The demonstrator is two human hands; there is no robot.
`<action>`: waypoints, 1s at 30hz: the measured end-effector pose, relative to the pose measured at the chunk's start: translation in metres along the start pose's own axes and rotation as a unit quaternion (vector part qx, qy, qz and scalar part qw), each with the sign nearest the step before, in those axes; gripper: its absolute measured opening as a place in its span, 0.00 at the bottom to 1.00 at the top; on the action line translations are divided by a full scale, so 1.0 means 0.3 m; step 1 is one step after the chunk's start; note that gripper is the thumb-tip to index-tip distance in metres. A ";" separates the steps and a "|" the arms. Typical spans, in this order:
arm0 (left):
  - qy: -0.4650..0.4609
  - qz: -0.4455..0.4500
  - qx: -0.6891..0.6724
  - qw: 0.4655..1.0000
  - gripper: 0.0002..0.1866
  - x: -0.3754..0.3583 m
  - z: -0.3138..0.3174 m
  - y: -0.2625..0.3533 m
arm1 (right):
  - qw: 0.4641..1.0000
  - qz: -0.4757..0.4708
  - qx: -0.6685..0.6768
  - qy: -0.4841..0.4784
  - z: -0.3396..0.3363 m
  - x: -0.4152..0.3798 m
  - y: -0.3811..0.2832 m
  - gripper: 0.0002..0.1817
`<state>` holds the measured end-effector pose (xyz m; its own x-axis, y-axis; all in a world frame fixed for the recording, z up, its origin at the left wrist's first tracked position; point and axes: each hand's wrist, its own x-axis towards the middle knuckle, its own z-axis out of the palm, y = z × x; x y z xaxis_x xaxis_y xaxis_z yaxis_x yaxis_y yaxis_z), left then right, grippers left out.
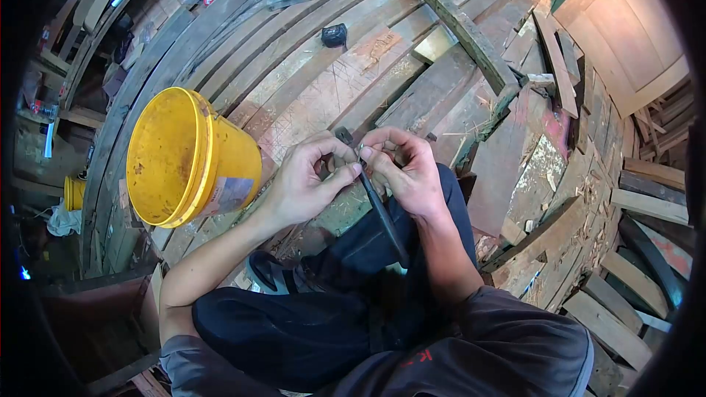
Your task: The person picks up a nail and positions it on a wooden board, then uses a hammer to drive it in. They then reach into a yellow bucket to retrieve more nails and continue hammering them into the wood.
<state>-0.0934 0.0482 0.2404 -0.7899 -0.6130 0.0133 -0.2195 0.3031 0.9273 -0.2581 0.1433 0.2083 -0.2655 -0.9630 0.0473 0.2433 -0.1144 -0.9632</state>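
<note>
Both hands meet in front of my crossed legs, at the head of a dark, long-handled tool (384, 219). My left hand (312, 176) is closed, thumb and fingers pinched round something too small to name beside the tool's head. My right hand (401, 170) is also closed, its thumb and forefinger pressed on a tiny light-coloured piece that I cannot make out. The tool's handle slants down from between the hands to my lap. Left of my left hand a yellow bucket (239, 154) lies tilted with its mouth facing left.
Curved wooden planks (294, 114) form the floor. A black object (334, 35) sits ahead, near a long timber beam (460, 26). Loose boards and wood shavings lie at the right. An open boxed recess (95, 316) is at the lower left.
</note>
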 end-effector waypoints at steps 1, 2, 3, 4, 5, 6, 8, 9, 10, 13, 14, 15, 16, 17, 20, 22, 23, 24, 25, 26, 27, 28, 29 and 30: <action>0.000 0.002 -0.005 1.000 0.07 0.000 0.001 -0.005 | 1.000 0.009 0.010 0.003 0.000 -0.001 -0.001 0.05; 0.001 0.003 -0.010 1.000 0.07 -0.001 0.002 -0.012 | 0.999 0.014 0.049 0.009 0.001 -0.001 -0.001 0.05; 0.001 0.005 -0.015 1.000 0.07 -0.001 0.003 -0.016 | 0.996 0.018 0.088 0.014 0.004 0.000 0.001 0.05; 0.002 0.009 -0.002 1.000 0.07 -0.001 0.003 -0.016 | 0.991 0.023 0.127 0.019 0.006 0.000 0.003 0.04; 0.004 0.013 0.011 1.000 0.07 -0.001 0.003 -0.016 | 0.990 0.026 0.139 0.029 0.009 0.002 0.001 0.04; 0.005 0.018 0.023 1.000 0.07 0.000 0.003 -0.015 | 0.987 0.029 0.150 0.040 0.012 0.005 -0.005 0.04; 0.024 0.001 0.000 1.000 0.07 0.004 0.007 -0.016 | 0.987 0.032 0.150 0.056 0.014 0.007 -0.006 0.03; 0.033 -0.007 -0.011 0.999 0.06 0.008 0.007 -0.017 | 0.988 0.031 0.140 0.061 0.016 0.009 -0.004 0.03; 0.044 -0.002 0.012 0.999 0.06 0.011 0.004 -0.021 | 0.989 0.031 0.129 0.065 0.017 0.010 0.000 0.03; 0.086 -0.005 0.084 0.993 0.05 0.029 -0.010 -0.068 | 0.998 0.010 0.001 0.069 -0.019 0.029 0.048 0.06; 0.098 -0.014 0.100 0.990 0.05 0.039 -0.017 -0.097 | 0.992 0.004 -0.116 0.054 -0.034 0.035 0.053 0.08; 0.112 -0.024 0.115 0.987 0.05 0.045 -0.026 -0.126 | 0.972 -0.002 -0.230 0.037 -0.051 0.038 0.055 0.09; 0.127 -0.034 0.132 0.983 0.05 0.050 -0.035 -0.158 | 0.940 -0.009 -0.341 0.017 -0.067 0.040 0.063 0.11; 0.142 -0.050 0.157 0.976 0.06 0.056 -0.044 -0.195 | 0.904 -0.017 -0.428 -0.008 -0.096 0.039 0.128 0.14; 0.149 -0.100 0.198 0.964 0.07 0.064 -0.086 -0.353 | 0.756 0.079 -0.647 -0.062 -0.096 -0.001 0.229 0.19; 0.163 -0.115 0.214 0.956 0.06 0.066 -0.107 -0.389 | 0.735 0.149 -0.652 -0.113 -0.088 -0.019 0.275 0.22; 0.171 -0.109 0.218 0.955 0.06 0.065 -0.114 -0.439 | 0.721 0.185 -0.653 -0.138 -0.088 -0.034 0.290 0.24; 0.178 -0.104 0.220 0.954 0.06 0.064 -0.119 -0.484 | 0.713 0.189 -0.658 -0.153 -0.080 -0.050 0.295 0.25; 0.173 -0.095 0.226 0.954 0.06 0.068 -0.126 -0.512 | 0.705 0.193 -0.662 -0.167 -0.068 -0.067 0.299 0.26; 0.173 -0.102 0.220 0.955 0.06 0.072 -0.126 -0.539 | 0.697 0.195 -0.666 -0.179 -0.059 -0.086 0.302 0.27; 0.172 -0.108 0.216 0.955 0.06 0.076 -0.129 -0.563 | 0.713 0.149 -0.670 -0.143 -0.058 -0.134 0.328 0.26; 0.169 -0.114 0.212 0.956 0.06 0.079 -0.131 -0.574 | 0.726 0.136 -0.663 -0.124 -0.060 -0.166 0.345 0.25; 0.168 -0.121 0.218 0.954 0.06 0.082 -0.134 -0.586 | 0.737 0.123 -0.656 -0.105 -0.065 -0.193 0.358 0.24; 0.166 -0.128 0.223 0.952 0.06 0.087 -0.134 -0.597 | 0.748 0.111 -0.649 -0.086 -0.070 -0.207 0.359 0.22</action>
<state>-0.0517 -0.0512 0.0897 -0.4690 -0.8832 -0.0056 -0.6605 0.3465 0.6661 -0.2351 0.1961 0.0959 -0.2026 -0.9530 -0.2254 -0.8763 0.2791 -0.3927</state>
